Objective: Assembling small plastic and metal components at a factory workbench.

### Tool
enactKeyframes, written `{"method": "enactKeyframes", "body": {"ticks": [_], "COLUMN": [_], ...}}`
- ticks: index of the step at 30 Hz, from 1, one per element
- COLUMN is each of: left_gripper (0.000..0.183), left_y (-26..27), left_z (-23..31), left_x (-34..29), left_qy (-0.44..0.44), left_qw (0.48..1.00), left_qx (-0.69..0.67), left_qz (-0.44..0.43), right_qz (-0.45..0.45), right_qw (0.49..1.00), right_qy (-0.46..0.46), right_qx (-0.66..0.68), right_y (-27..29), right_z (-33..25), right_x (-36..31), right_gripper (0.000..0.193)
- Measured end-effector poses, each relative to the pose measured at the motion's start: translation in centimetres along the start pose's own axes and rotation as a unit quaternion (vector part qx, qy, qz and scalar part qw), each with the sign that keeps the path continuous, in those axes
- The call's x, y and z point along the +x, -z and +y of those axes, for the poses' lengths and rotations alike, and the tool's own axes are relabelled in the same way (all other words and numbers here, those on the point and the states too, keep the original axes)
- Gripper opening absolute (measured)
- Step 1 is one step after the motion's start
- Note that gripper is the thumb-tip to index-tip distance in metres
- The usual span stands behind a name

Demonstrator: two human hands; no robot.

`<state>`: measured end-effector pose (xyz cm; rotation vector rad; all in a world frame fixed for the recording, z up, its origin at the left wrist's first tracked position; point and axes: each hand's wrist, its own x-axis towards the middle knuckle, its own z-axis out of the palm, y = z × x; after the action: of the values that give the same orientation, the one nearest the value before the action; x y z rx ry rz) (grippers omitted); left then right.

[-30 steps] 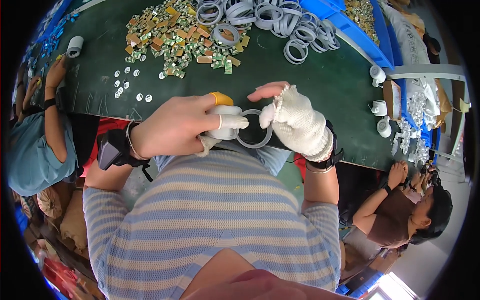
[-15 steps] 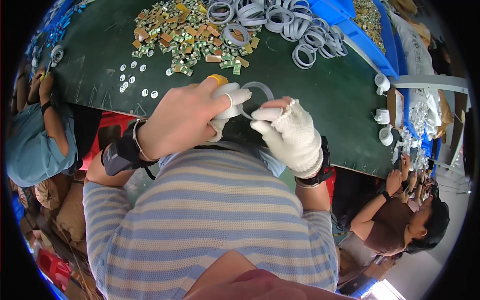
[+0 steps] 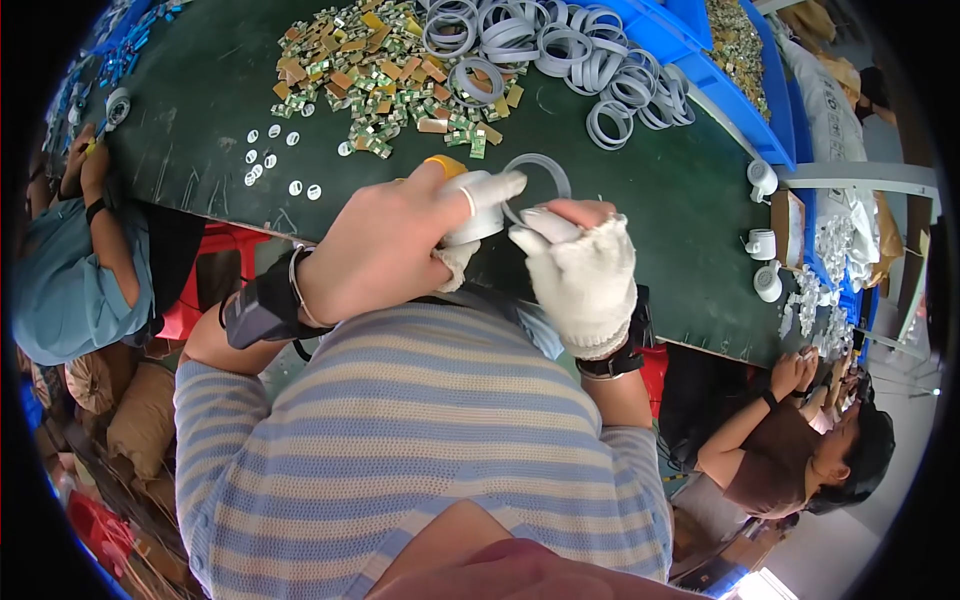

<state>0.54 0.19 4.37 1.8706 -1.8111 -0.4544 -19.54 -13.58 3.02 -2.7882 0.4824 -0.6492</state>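
My left hand (image 3: 385,240), bare with a yellow and a white finger cover, is closed around a round white plastic housing (image 3: 476,224). Its index finger reaches over the housing's side toward the ring. A thin grey ring (image 3: 563,178) is pinched in my right hand (image 3: 583,280), which wears a white knit glove with uncovered fingertip parts. The ring stands tilted just right of the housing, and its lower part is hidden by my fingers. Whether ring and housing touch, I cannot tell.
Ahead on the dark green table (image 3: 680,230) lie a heap of small circuit boards (image 3: 385,85) and a pile of grey rings (image 3: 590,60). Small white discs (image 3: 270,160) are scattered left. White housings (image 3: 760,245) stand by the right edge, near a blue bin (image 3: 740,100). Co-workers sit on both sides.
Both the housing and the ring have shifted slightly right with my hands. My right hand has turned a little. The whole view has also drifted slightly.
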Motion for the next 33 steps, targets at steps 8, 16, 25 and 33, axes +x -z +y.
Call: {"method": "enactKeyframes", "body": {"ticks": [8,16,25,33], "left_gripper": [0.077,0.090,0.096,0.116], "left_y": [-3.5,-3.0,-4.3,-5.3], "left_z": [-3.0,-1.7,-1.7,-0.9], "left_x": [0.2,-0.3,-0.5,-0.6], "left_qy": [0.110,0.075,0.030,0.046], "left_qw": [0.621,0.670,0.647,0.665], "left_qx": [-0.776,-0.738,-0.761,-0.741], "left_qz": [0.021,0.038,0.040,0.082], "right_qz": [-0.031,0.022,0.038,0.048], "right_qw": [0.724,0.940,0.912,0.909], "right_qy": [-0.266,-0.100,-0.122,-0.121], "right_qx": [0.635,0.327,0.390,0.396], "right_y": [0.7,0.3,0.2,0.0], "right_z": [-1.1,0.0,0.0,-1.2], "right_x": [-0.3,0.2,-0.7,-0.2], "right_gripper": [0.028,0.029,0.031,0.028]}}
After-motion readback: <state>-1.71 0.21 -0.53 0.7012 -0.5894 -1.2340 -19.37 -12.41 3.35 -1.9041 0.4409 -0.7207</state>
